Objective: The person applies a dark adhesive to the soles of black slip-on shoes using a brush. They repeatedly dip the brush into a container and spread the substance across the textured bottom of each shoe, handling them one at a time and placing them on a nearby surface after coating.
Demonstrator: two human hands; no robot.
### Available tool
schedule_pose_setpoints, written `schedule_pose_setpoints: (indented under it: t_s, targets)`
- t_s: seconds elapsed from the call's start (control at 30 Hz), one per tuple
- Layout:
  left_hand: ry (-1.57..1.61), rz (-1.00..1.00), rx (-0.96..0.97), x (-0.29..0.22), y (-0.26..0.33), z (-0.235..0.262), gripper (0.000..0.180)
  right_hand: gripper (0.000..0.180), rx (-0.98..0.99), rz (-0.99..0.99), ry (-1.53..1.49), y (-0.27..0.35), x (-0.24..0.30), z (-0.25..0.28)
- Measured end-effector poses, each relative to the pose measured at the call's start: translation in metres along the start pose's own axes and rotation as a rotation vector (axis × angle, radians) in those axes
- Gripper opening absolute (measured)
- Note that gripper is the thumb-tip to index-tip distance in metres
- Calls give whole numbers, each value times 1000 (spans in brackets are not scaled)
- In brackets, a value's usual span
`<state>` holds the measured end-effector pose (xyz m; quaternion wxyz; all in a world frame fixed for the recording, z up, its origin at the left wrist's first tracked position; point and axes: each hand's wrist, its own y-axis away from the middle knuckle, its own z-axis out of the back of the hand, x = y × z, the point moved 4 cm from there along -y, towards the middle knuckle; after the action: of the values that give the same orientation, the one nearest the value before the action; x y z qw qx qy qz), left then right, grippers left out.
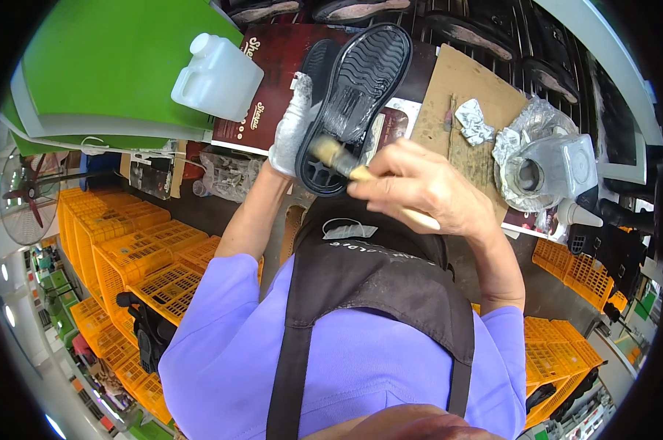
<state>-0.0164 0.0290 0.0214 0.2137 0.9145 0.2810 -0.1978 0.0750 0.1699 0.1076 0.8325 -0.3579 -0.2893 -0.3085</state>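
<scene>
The left hand, in a pale, stained glove, grips a black shoe by its left edge, the fingers wrapped along the side and closed on it, holding the shoe sole-up and tilted over the near edge of the worktop; the ridged sole glistens wet in the middle; the bare right hand sits just right of the shoe's heel, its fingers curled tight around the pale handle of a brush, whose bristle end lies against the heel part of the sole; to the far left a white plastic jug stands on a green surface; to the right, on a sheet of brown cardboard, lies crumpled foil, and beside it a grey pot sits in more foil; more black shoes rest on a rack at the far side; orange crates are stacked on the floor at the near left.
</scene>
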Motion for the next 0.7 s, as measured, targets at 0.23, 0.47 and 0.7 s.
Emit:
schedule_pose_setpoints:
  t_s: [0.23, 0.47, 0.7]
  targets:
    - [61, 196, 174, 11, 9, -11, 76, 27, -210, -95, 205, 7, -43, 44]
    - [-2, 182, 158, 19, 13, -5, 65, 17, -386, -480, 468, 24, -67, 56]
    - [-148, 36, -56, 17, 6, 2, 61, 20, -141, -385, -259, 8, -25, 26]
